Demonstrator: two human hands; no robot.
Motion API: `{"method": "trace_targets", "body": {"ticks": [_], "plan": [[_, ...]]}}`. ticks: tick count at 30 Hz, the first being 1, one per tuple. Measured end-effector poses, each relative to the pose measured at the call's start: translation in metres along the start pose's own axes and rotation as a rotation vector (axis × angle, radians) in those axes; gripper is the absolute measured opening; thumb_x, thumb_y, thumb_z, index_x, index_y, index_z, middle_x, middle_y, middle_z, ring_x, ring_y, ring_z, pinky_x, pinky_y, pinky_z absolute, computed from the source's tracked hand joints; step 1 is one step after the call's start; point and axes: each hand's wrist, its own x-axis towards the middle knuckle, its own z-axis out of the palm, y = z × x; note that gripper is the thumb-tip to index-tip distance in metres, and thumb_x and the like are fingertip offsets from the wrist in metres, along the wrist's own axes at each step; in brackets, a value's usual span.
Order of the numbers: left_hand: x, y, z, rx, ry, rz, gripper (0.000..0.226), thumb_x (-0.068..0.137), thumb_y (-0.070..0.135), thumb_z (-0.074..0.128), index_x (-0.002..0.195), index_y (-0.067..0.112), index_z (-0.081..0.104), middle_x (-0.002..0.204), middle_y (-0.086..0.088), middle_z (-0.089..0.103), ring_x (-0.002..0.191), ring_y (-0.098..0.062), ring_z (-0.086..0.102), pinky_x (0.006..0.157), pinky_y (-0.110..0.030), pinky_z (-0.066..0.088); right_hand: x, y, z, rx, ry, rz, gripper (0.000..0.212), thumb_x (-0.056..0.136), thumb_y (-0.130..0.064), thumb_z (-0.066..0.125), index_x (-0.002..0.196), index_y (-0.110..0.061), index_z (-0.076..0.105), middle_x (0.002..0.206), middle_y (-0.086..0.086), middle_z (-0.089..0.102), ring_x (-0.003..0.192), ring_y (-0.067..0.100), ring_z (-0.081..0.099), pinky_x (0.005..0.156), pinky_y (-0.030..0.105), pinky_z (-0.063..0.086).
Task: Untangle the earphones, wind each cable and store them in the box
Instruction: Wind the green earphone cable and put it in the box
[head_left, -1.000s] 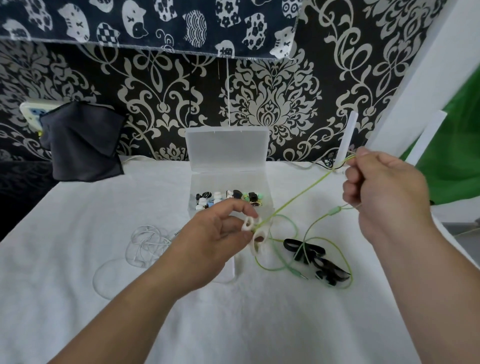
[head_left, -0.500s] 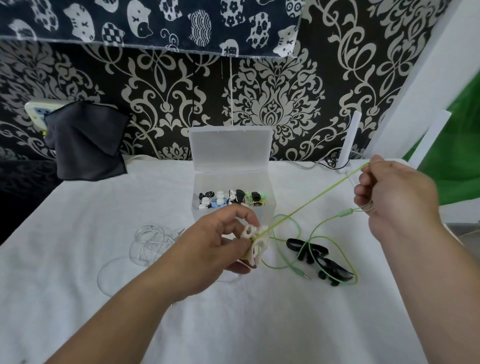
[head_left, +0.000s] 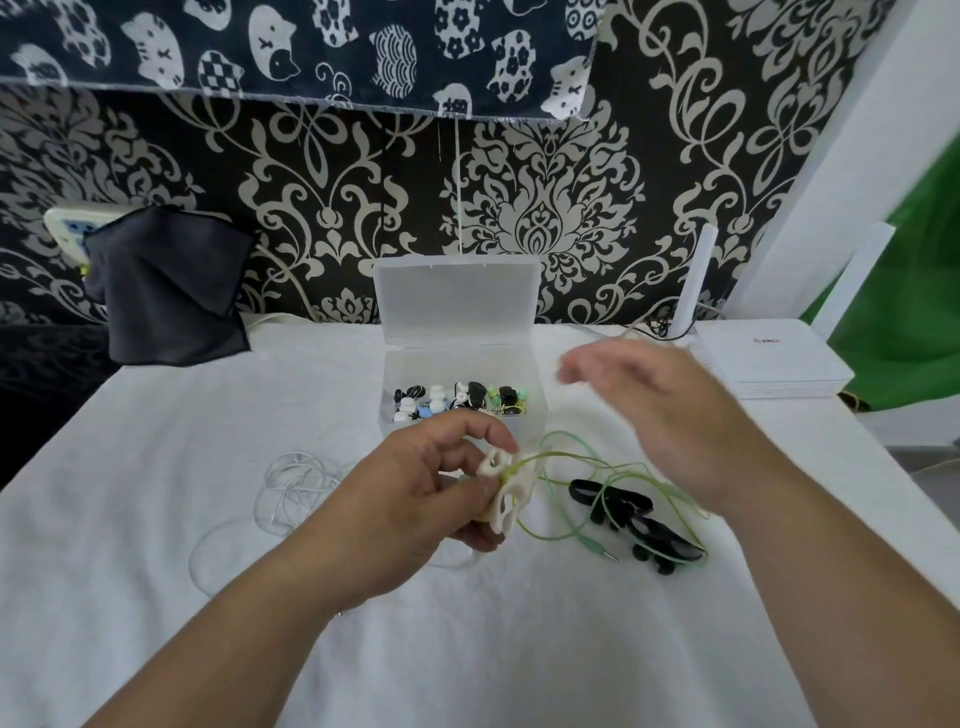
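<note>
Left hand (head_left: 431, 499) pinches the stiff white ear hooks (head_left: 506, 488), likely the surest hold on that limp green cable (head_left: 587, 460); right hand (head_left: 675, 410) spread, empty.

Soft, even light is flooding the scene, its source lying out of view. The white cloth (head_left: 156, 467) is glaring, nearly washed out, with only faint shadows falling beneath the arms. Motion blur is smearing the right hand (head_left: 670, 415) into a ghost, while the left hand (head_left: 415, 499) and the earphones (head_left: 506, 488) it grips are showing crisp. Wide-angle distortion is bowing the wallpaper (head_left: 545, 208) toward the edges.
</note>
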Motion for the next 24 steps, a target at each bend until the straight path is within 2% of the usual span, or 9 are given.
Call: {"method": "trace_targets", "body": {"ticks": [3,5,7,9,10,14,18,21,24], "plan": [[0.000,0.002,0.000,-0.013,0.012,-0.003,0.024,0.096,-0.005,0.054,0.102,0.015,0.066,0.072,-0.007,0.061,0.062,-0.022,0.064,0.071,-0.041,0.060,-0.005,0.000,0.015,0.059,-0.387,0.139,0.054,0.078,-0.075,0.058,0.111,-0.035,0.071,0.104,-0.016,0.074,0.106,0.000,0.065,0.099,0.031,0.046],[-0.001,0.002,-0.002,-0.018,0.015,0.001,0.022,0.096,-0.004,0.054,0.103,0.013,0.065,0.075,-0.010,0.062,0.064,-0.022,0.064,0.070,-0.039,0.060,-0.004,0.005,0.014,0.011,-0.445,0.164,0.042,0.078,-0.068,0.066,0.099,-0.032,0.074,0.081,-0.006,0.076,0.083,0.017,0.069,0.090,0.040,0.048],[-0.001,0.002,-0.005,-0.014,0.018,0.002,0.021,0.096,-0.004,0.053,0.103,0.013,0.064,0.077,-0.011,0.063,0.067,-0.023,0.065,0.071,-0.038,0.059,-0.001,0.006,0.010,0.059,-0.388,0.166,0.023,0.088,-0.042,0.070,0.082,-0.021,0.075,0.057,-0.001,0.060,0.060,0.020,0.051,0.076,0.042,0.044],[-0.002,0.002,-0.006,-0.007,0.011,0.003,0.025,0.097,-0.005,0.053,0.104,0.016,0.065,0.079,-0.008,0.066,0.073,-0.022,0.067,0.078,-0.041,0.059,0.000,0.007,0.007,0.191,-0.308,0.180,0.021,0.093,-0.020,0.066,0.075,-0.013,0.072,0.052,-0.002,0.048,0.054,0.015,0.040,0.077,0.044,0.048],[-0.002,0.002,-0.005,-0.001,0.003,0.010,0.027,0.097,-0.004,0.053,0.104,0.018,0.065,0.080,-0.006,0.068,0.076,-0.022,0.068,0.083,-0.042,0.058,0.001,0.007,0.007,0.226,-0.283,0.172,0.020,0.094,-0.017,0.065,0.075,-0.013,0.072,0.052,-0.004,0.049,0.053,0.013,0.041,0.082,0.045,0.050],[-0.001,0.003,-0.003,0.045,-0.027,0.044,0.030,0.095,-0.002,0.054,0.104,0.024,0.066,0.077,0.005,0.068,0.085,-0.033,0.066,0.090,-0.049,0.051,0.002,0.009,0.014,0.256,-0.205,0.160,0.019,0.092,-0.018,0.068,0.073,-0.015,0.073,0.066,-0.007,0.064,0.060,0.009,0.050,0.081,0.039,0.051],[-0.001,0.002,-0.003,0.050,-0.018,0.056,0.032,0.096,-0.005,0.054,0.104,0.024,0.066,0.078,0.005,0.069,0.081,-0.021,0.061,0.084,-0.040,0.047,0.004,0.011,0.015,0.252,-0.125,0.183,0.021,0.092,-0.020,0.068,0.071,-0.016,0.072,0.061,-0.013,0.062,0.055,0.003,0.052,0.085,0.038,0.054],[-0.001,0.004,-0.003,-0.021,-0.001,0.084,0.023,0.091,0.006,0.058,0.105,0.022,0.066,0.084,-0.003,0.071,0.083,-0.023,0.062,0.092,-0.051,0.049,0.005,0.014,0.018,0.219,-0.114,0.208,0.025,0.093,-0.024,0.067,0.070,-0.016,0.072,0.057,-0.011,0.055,0.056,0.007,0.051,0.087,0.043,0.056],[0.000,0.002,-0.002,-0.099,0.003,0.109,0.022,0.088,0.008,0.058,0.106,0.020,0.065,0.086,-0.007,0.070,0.086,-0.028,0.060,0.099,-0.061,0.042,0.005,0.016,0.022,0.190,-0.132,0.223,0.029,0.095,-0.029,0.064,0.070,-0.020,0.073,0.060,-0.005,0.053,0.058,0.011,0.051,0.089,0.049,0.055]]}}
